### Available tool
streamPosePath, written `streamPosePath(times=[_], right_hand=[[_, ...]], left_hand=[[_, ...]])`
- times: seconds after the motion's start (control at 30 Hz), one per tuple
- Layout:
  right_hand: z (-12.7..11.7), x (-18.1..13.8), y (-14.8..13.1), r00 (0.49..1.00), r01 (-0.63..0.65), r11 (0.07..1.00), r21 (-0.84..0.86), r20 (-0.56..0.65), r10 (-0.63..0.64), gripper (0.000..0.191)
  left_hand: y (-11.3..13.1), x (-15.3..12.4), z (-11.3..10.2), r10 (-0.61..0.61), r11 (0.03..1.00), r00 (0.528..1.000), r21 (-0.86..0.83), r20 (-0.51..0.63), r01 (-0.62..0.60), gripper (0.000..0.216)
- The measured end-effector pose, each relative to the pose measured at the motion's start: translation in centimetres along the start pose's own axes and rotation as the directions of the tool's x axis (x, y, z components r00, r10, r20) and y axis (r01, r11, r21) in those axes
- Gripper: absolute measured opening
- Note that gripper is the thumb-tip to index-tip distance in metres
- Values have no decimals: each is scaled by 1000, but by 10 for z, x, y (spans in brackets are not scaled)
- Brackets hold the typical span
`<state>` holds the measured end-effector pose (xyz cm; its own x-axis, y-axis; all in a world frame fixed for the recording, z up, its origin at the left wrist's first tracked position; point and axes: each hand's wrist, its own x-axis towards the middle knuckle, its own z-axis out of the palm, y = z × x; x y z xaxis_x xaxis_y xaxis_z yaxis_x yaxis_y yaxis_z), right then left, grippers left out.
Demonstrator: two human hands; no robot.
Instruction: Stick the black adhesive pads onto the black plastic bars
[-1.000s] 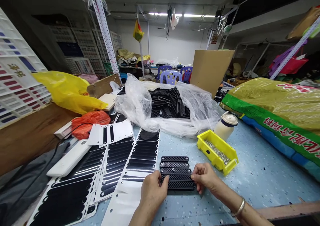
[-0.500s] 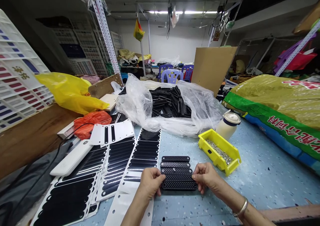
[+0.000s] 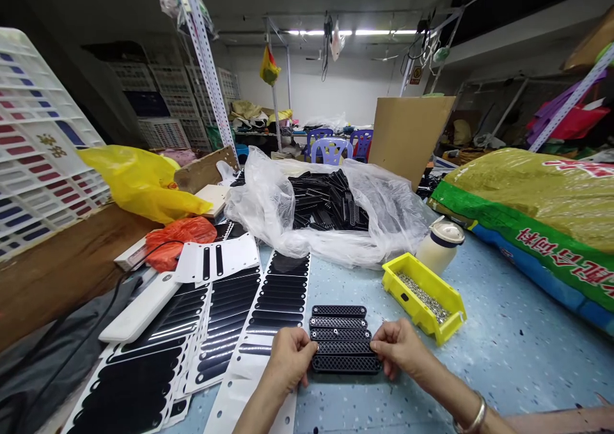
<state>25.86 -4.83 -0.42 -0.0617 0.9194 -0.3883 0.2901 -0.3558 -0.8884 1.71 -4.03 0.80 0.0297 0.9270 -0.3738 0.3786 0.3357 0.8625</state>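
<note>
From the strips on the tabletop, the plastic bag lies at twelve o'clock, parts bin at two, flask behind it, and die-cut sheets at nine.

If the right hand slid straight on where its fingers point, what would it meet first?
Most likely the black strips; the right hand points at their right ends, perhaps already touching, though depth is unclear.

two hands, five lined-up strips, one bin, one bottle
</note>
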Motion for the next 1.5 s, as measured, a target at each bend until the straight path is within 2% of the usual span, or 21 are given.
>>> streamPosePath(times=[0.07, 0.13, 0.2, 0.27, 0.37, 0.5, 0.73, 0.87, 0.97, 1.07, 1.13, 1.3, 1.4, 1.5], right_hand=[[-1, 1, 1, 989, 105, 976, -192, -79, -122, 24], [1, 1, -2, 953, 202, 894, -399, -129, -273, 20], [8, 0, -9, 918, 256, 791, -556, -116, -379, 19], [21, -2, -19, 898, 303, 690, -657, -46, -438, 19], [41, -3, -32, 888, 345, 562, -752, 68, -454, 19], [58, 1, -42, 909, 304, 477, -825, 100, -405, 22], [63, 6, -51, 946, 210, 480, -852, 52, -321, 21], [63, 7, -57, 947, 194, 486, -852, 34, -319, 20], [56, 0, -62, 945, 184, 493, -850, 15, -328, 20], [41, -17, -60, 945, 210, 498, -841, 44, -324, 18], [32, -30, -54, 951, 227, 482, -846, 86, -297, 16], [25, -46, -37, 963, 208, 446, -871, 101, -251, 14], [26, -43, -34, 969, 181, 482, -857, 72, -235, 10], [25, -41, -35, 973, 180, 546, -818, 68, -220, 9]], left_hand=[[0, -2, -3, 72, 994, 994, 91, -88, -64, 28], [2, -3, -5, 254, 942, 953, 266, -165, -205, 22], [7, -3, -4, 457, 823, 882, 430, -116, -370, 18], [14, -2, -1, 553, 717, 833, 496, 20, -489, 25], [27, 0, 6, 545, 621, 817, 562, 191, -546, 31], [40, 2, 8, 451, 559, 845, 648, 286, -517, 30], [39, 6, 10, 408, 605, 875, 641, 259, -472, 30], [36, 6, 11, 442, 611, 869, 634, 224, -474, 29], [27, -1, 6, 516, 627, 844, 605, 149, -490, 30], [10, -16, 0, 618, 626, 783, 561, 66, -541, 29], [-3, -25, -1, 655, 607, 753, 556, 54, -568, 28], [-19, -33, 8, 658, 579, 752, 606, 48, -545, 28], [-22, -30, 12, 672, 582, 740, 595, 31, -554, 24], [-24, -29, 11, 717, 574, 697, 554, 17, -603, 23]])
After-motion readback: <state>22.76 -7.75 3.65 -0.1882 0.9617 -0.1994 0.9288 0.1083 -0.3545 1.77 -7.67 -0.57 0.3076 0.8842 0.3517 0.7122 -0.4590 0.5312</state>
